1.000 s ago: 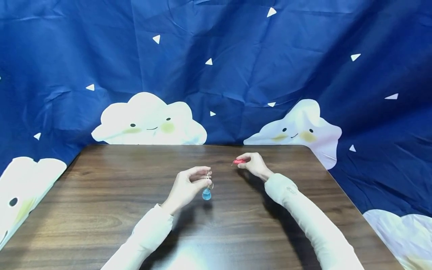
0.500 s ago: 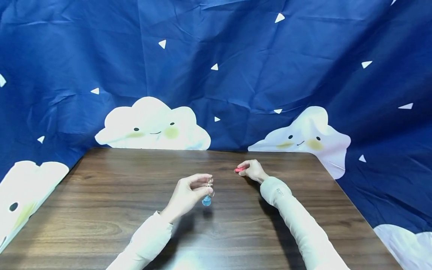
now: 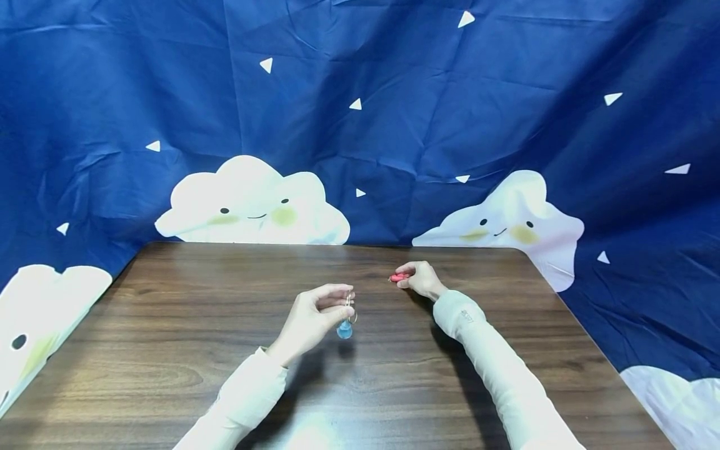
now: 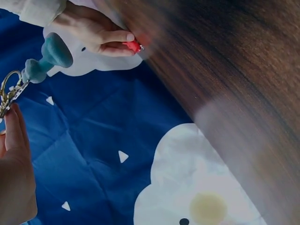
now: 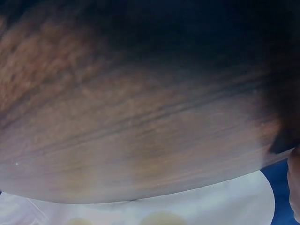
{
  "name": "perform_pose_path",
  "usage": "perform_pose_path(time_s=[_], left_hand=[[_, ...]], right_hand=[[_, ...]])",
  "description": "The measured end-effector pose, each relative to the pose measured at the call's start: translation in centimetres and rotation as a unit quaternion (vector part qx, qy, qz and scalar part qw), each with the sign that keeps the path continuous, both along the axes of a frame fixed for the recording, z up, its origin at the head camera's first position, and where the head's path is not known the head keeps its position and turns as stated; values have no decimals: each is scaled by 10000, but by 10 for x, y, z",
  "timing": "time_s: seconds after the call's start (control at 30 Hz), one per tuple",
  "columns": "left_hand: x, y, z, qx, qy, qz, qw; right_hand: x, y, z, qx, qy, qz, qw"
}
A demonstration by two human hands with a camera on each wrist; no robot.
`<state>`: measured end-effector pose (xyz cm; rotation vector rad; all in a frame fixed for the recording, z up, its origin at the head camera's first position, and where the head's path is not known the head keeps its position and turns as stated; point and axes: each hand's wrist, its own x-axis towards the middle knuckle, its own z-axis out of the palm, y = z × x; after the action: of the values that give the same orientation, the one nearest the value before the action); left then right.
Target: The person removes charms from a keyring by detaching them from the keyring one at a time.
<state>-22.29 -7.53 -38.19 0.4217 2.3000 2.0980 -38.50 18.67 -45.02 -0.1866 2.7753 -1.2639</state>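
Note:
My left hand (image 3: 306, 322) pinches a keychain by its gold-coloured metal rings and clasp (image 4: 10, 91), a little above the table. From it hangs a rounded blue-teal charm (image 3: 345, 330), with a narrow waist and wider ends in the left wrist view. Farther back and to the right, my right hand (image 3: 423, 279) pinches a small red object (image 3: 399, 277) between thumb and fingers, close over the table. A bit of shiny metal sticks out of its left end; the fingers cover the rest of it. The right wrist view catches only a sliver of a hand (image 5: 294, 185).
Both hands are over a brown wood-grain table (image 3: 185, 350) with rounded far corners. Behind it hangs a blue cloth (image 3: 315, 94) printed with white triangles, smiling clouds (image 3: 253, 219) and a star (image 3: 520, 212). Light glares on the table's near middle.
The head view has shifted slightly. My right hand has come a little nearer and its forearm has swung left, with the red object still held. My left hand keeps its place with the keychain.

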Motion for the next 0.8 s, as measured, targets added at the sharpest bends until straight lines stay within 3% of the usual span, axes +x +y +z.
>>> perform_pose_path(time_s=[0.53, 0.8], left_hand=[[0, 2, -1, 63, 75, -27, 9999], [-2, -1, 3, 94, 208, -81, 9997]], right_hand=[[7, 4, 13, -529, 88, -215, 9983], [18, -2, 41, -1140, 62, -393, 9927]])
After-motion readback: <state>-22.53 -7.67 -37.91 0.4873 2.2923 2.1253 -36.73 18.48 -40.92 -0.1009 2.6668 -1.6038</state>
